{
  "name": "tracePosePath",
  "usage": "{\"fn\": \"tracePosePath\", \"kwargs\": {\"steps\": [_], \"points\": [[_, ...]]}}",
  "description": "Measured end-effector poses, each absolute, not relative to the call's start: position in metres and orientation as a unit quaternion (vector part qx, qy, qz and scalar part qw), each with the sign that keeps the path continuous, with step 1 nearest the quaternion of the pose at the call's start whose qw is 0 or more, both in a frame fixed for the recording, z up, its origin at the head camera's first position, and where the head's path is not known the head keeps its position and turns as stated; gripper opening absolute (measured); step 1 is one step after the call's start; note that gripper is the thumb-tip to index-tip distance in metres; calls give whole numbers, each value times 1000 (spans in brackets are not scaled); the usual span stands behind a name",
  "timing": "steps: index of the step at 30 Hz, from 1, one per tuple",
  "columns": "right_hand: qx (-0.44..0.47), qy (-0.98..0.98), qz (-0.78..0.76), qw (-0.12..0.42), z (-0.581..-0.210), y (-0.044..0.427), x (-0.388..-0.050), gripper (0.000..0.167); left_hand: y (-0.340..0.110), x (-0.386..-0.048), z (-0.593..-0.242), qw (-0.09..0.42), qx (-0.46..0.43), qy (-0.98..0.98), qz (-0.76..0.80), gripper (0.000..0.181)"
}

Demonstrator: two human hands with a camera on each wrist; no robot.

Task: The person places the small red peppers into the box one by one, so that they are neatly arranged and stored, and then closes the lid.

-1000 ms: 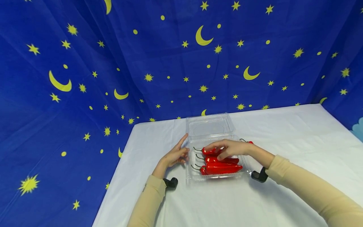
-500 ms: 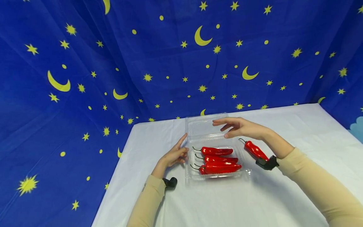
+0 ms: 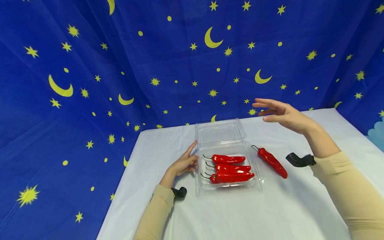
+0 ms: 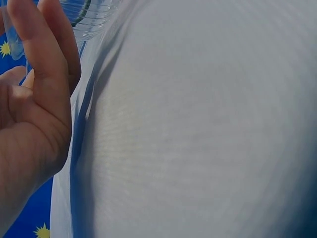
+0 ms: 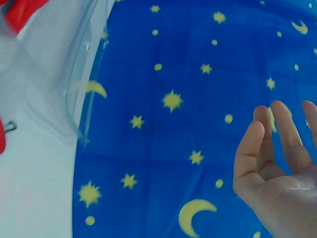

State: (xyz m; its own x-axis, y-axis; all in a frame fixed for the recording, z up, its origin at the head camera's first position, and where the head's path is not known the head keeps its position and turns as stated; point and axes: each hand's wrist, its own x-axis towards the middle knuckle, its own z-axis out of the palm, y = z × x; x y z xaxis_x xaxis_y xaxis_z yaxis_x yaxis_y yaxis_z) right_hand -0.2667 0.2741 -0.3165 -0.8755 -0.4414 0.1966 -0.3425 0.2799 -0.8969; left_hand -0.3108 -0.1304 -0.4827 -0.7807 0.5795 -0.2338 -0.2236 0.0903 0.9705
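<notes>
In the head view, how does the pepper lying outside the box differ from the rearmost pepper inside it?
Place: the loose pepper lies on the white cloth, right of the clear box; the rearmost pepper lies inside that box.
Pose: the loose pepper slants, its stem toward the back left; the rearmost pepper lies nearly crosswise, its stem to the left.
Shared: both are red and glossy, with thin stems.

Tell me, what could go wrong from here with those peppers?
The loose pepper lies outside the box on the cloth; a bump might roll it. The left fingers are close beside the box and could nudge it. The lid is folded open; a knock might swing it onto the peppers inside.
</notes>
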Motion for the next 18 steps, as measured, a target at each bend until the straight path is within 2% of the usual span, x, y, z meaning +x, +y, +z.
{"fn": "tracePosePath", "kwargs": {"steps": [14, 18], "points": [[-167, 777, -605, 51, -376, 314, -256, 71, -130, -311, -483, 296, 131, 683, 655, 76], [-144, 784, -600, 68, -399, 318, -253, 72, -129, -310, -483, 295, 128, 683, 656, 76]]}}
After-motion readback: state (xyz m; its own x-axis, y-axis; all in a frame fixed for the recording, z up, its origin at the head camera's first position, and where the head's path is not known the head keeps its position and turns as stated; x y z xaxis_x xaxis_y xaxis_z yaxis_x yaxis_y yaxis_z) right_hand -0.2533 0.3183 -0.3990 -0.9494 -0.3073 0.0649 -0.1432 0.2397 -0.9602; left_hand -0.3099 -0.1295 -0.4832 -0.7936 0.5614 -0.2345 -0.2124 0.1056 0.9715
